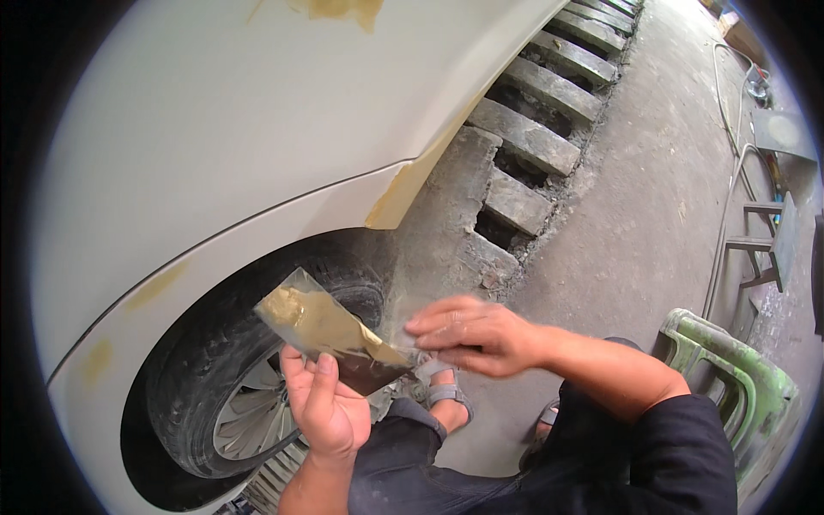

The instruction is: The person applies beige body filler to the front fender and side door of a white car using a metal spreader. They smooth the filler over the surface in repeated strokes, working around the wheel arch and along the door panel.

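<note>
My left hand (pixel 322 399) grips a flat rectangular mixing board (pixel 371 371) from below, thumb on its near edge. Yellow-tan body filler (pixel 305 316) is spread over the board's far left part, with a thicker ridge toward its right end. My right hand (pixel 481 336) is at the board's right end, fingers bent and slightly blurred. A thin, pale edge shows below its fingertips, but I cannot make out what it belongs to. Just beyond the board is a white car's body panel (pixel 232 112), with tan filler along its lower corner and in patches above the wheel arch.
The car's wheel (pixel 257 403) is close to my left hand. Broken concrete slats over a drain (pixel 536 137) run away along the floor. A worn green plastic stool (pixel 730 360) stands right of my legs, a metal stand (pixel 777 245) and hose (pixel 719 232) farther right.
</note>
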A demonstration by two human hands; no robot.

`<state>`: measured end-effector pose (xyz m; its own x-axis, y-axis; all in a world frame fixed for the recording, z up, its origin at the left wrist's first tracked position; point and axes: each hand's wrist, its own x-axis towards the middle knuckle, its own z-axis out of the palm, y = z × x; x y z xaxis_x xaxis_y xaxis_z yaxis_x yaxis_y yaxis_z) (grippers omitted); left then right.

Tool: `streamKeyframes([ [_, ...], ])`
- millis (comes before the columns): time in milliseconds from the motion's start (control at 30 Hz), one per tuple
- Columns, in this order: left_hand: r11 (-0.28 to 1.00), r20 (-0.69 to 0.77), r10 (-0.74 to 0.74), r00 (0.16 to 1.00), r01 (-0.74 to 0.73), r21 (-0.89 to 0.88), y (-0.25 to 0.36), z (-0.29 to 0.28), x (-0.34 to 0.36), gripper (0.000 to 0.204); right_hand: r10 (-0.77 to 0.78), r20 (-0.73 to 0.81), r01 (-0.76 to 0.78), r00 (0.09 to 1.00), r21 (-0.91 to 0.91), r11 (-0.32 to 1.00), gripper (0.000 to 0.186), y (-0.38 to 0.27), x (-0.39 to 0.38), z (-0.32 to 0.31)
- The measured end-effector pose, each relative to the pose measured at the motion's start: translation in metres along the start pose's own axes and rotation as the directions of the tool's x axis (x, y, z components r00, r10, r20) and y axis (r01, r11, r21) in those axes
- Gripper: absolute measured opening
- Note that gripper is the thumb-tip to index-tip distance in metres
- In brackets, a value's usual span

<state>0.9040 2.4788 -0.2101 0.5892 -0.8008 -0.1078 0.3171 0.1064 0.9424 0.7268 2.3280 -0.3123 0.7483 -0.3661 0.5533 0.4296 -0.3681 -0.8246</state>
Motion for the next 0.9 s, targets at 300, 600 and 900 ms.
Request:
streamKeyframes([
  [300,0.978,0.014,0.088,0.996,-0.089,0.189,-0.003,-0.014,-0.003,0.043,-0.165,-0.167,-0.049,0.972,-0.831,0.555,0.037,0.094,0.044,0.01],
  [600,0.974,0.041,0.091,0.995,-0.097,0.206,-0.006,-0.023,-0.003,0.044,-0.021,-0.157,-0.124,0.987,-0.85,0.511,0.036,0.088,0.047,0.017],
  [900,0.961,0.057,0.108,0.992,-0.119,0.248,-0.006,-0.02,-0.002,0.041,-0.08,-0.178,-0.105,0.981,-0.826,0.554,0.037,0.087,0.056,0.002],
])
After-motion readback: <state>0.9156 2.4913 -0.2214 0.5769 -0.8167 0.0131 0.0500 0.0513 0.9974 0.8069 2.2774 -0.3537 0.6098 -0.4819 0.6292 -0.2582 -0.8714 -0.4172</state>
